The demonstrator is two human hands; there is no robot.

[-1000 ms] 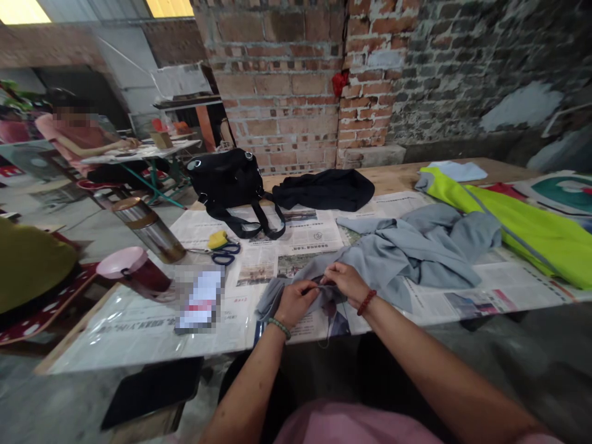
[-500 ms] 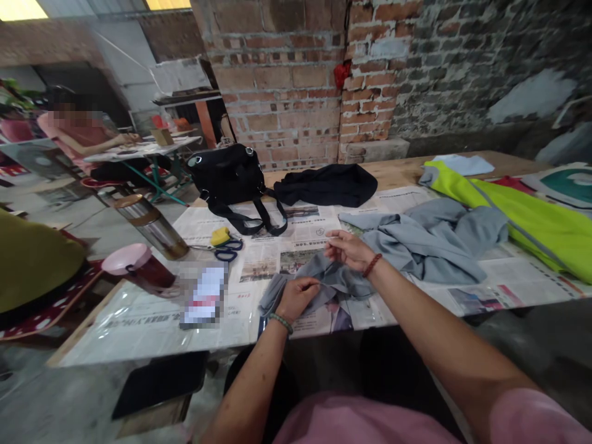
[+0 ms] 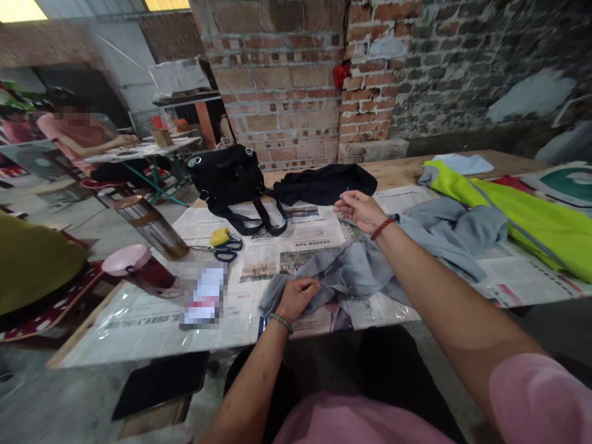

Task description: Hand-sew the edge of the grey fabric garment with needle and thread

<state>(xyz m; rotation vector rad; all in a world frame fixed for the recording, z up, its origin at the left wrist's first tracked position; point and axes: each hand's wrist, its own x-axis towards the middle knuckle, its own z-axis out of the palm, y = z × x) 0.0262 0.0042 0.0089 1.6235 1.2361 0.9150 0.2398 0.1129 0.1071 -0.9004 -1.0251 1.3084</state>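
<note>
Grey cloth lies rumpled over the newspaper-covered table in front of me. My left hand is closed on its near-left part, thumb and forefinger pinching the fabric. My right hand is raised above the cloth, its thumb and forefinger pressed together. A thin bright sliver that looks like a needle shows at those fingertips; any thread is too fine to make out. More of the grey cloth spreads to the right, partly behind my right forearm.
Scissors with a yellow thing, a phone, a lidded cup and a steel flask stand or lie left. A black bag and dark cloth are behind; a neon-yellow garment and iron lie right. A co-worker sits far left.
My right hand has moved up and away from the left hand, rising off the grey cloth. My left hand has stayed in place on the fabric.
</note>
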